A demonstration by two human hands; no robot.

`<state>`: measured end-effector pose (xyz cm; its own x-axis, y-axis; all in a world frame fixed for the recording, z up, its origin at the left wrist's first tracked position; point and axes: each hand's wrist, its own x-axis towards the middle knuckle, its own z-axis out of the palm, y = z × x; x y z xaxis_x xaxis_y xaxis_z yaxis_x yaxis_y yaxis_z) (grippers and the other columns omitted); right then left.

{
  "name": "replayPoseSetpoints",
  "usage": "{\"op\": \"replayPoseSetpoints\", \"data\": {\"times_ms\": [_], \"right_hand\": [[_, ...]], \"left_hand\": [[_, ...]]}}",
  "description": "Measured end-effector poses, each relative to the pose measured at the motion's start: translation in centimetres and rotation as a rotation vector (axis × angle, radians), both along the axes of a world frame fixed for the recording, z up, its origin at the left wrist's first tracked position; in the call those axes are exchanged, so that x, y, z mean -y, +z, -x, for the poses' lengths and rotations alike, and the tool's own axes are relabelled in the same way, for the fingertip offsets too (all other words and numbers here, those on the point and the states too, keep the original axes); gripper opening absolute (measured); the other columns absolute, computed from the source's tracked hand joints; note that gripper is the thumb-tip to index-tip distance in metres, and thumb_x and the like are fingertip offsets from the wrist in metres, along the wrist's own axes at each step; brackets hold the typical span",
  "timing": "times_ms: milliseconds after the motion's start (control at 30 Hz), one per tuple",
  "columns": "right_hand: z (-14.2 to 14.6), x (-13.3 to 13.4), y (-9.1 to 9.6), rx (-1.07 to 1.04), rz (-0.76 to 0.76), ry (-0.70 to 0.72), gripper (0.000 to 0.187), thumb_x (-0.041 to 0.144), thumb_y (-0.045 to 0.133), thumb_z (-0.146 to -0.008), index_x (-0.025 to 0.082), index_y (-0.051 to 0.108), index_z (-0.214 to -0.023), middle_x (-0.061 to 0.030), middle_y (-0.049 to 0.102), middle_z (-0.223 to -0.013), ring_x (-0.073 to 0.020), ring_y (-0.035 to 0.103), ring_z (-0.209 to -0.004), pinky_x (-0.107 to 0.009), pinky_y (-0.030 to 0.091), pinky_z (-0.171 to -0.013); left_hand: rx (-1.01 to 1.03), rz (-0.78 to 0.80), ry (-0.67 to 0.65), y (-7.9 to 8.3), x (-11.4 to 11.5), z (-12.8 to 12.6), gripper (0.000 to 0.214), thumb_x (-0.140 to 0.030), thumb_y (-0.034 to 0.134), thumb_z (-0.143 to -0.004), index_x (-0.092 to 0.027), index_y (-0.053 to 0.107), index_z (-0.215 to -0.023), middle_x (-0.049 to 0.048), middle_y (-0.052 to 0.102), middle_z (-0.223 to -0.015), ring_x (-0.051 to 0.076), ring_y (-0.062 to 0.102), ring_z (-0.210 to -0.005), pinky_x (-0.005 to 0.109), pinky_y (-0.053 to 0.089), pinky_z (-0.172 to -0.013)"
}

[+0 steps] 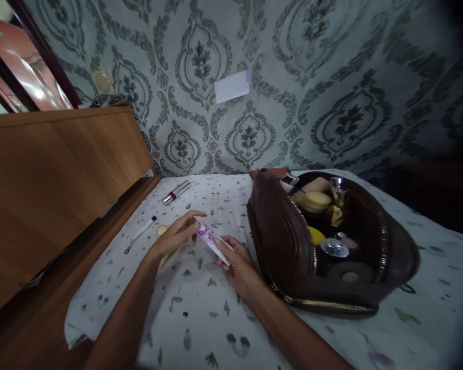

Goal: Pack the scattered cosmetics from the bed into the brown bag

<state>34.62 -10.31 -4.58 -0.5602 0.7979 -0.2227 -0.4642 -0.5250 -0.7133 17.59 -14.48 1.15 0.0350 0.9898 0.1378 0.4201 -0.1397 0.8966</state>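
Observation:
A slim white tube with a purple and pink pattern [212,242] slants above the cloth in front of me. My right hand [239,264] is wrapped round its white lower end, thumb on top. At the patterned end, my left hand [179,234] pinches the tube with the thumb and lower fingers, while one finger sticks out above it. Just left of that hand lies a small round pale-yellow thing [161,230], partly hidden by it. Close to my right hand stands a dark brown zip bag [281,226], unzipped at the top.
In the bag are a yellow round compact [315,201], a clear-lidded jar [334,247] and other cosmetics. A silver tube with a red band [176,192] and a white stick with a black tip [141,234] lie left on the patterned cloth [200,318]. Wooden furniture [61,190] borders the left; a papered wall [254,128] stands behind.

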Motion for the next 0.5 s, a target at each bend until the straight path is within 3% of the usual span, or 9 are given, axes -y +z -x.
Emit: {"op": "replayPoseSetpoints", "data": {"times_ms": [67, 133, 233, 367, 433, 500], "right_hand": [[0.0, -0.1, 0.0, -0.009, 0.018, -0.010, 0.052, 0.044, 0.092, -0.042, 0.017, 0.060, -0.073, 0.0075, 0.055, -0.054, -0.0027, 0.039, -0.041, -0.017, 0.017, -0.036], [0.0, -0.1, 0.1, -0.014, 0.031, -0.013, 0.051, 0.042, 0.092, -0.042, 0.017, 0.060, -0.073, 0.0067, 0.056, -0.055, -0.0033, 0.041, -0.042, -0.016, 0.020, -0.037], [-0.1, 0.0, 0.0, -0.006, 0.030, -0.007, 0.049, 0.038, 0.093, -0.043, 0.018, 0.061, -0.075, 0.0052, 0.061, -0.059, -0.0048, 0.046, -0.046, -0.016, 0.028, -0.040], [-0.1, 0.1, -0.3, 0.016, -0.015, 0.024, 0.046, 0.038, 0.091, -0.048, 0.019, 0.062, -0.079, 0.0050, 0.062, -0.062, -0.0052, 0.047, -0.046, -0.017, 0.031, -0.042], [-0.1, 0.0, -0.3, 0.016, -0.010, 0.021, 0.047, 0.038, 0.092, -0.047, 0.019, 0.062, -0.078, 0.0053, 0.062, -0.062, -0.0049, 0.046, -0.046, -0.016, 0.030, -0.041], [-0.2, -0.1, -0.2, -0.002, 0.020, 0.002, 0.047, 0.035, 0.093, -0.046, 0.019, 0.063, -0.079, 0.0045, 0.064, -0.067, -0.0054, 0.049, -0.051, -0.016, 0.035, -0.043]], "left_hand": [[0.026, 0.035, -0.104, 0.4, 0.3, 0.1, 0.046, -0.049, 0.058, -0.088, -0.021, 0.053, -0.125, 0.0023, 0.058, -0.092, 0.016, 0.056, -0.078, 0.024, 0.041, -0.064], [0.064, 0.029, -0.131, 0.4, 0.2, 0.3, 0.042, -0.047, 0.060, -0.087, -0.020, 0.057, -0.119, 0.0035, 0.059, -0.094, 0.015, 0.057, -0.077, 0.024, 0.044, -0.067], [0.070, 0.026, -0.036, -0.4, -0.2, 0.5, 0.038, -0.052, 0.059, -0.087, -0.015, 0.060, -0.093, -0.0005, 0.057, -0.072, 0.010, 0.050, -0.056, 0.022, 0.040, -0.056], [0.002, -0.019, 0.058, -1.3, -0.7, 0.6, 0.054, -0.065, 0.047, -0.088, -0.017, 0.048, -0.064, -0.0053, 0.042, -0.046, 0.008, 0.039, -0.044, 0.022, 0.031, -0.049], [0.004, -0.023, 0.047, -1.1, -0.6, 0.6, 0.056, -0.068, 0.042, -0.088, -0.016, 0.055, -0.073, -0.0036, 0.048, -0.051, 0.010, 0.043, -0.047, 0.022, 0.032, -0.049], [0.039, 0.019, -0.005, -0.5, -0.2, 0.6, 0.053, -0.065, 0.045, -0.089, -0.016, 0.061, -0.102, -0.0015, 0.056, -0.065, 0.011, 0.051, -0.055, 0.022, 0.034, -0.051]]}}
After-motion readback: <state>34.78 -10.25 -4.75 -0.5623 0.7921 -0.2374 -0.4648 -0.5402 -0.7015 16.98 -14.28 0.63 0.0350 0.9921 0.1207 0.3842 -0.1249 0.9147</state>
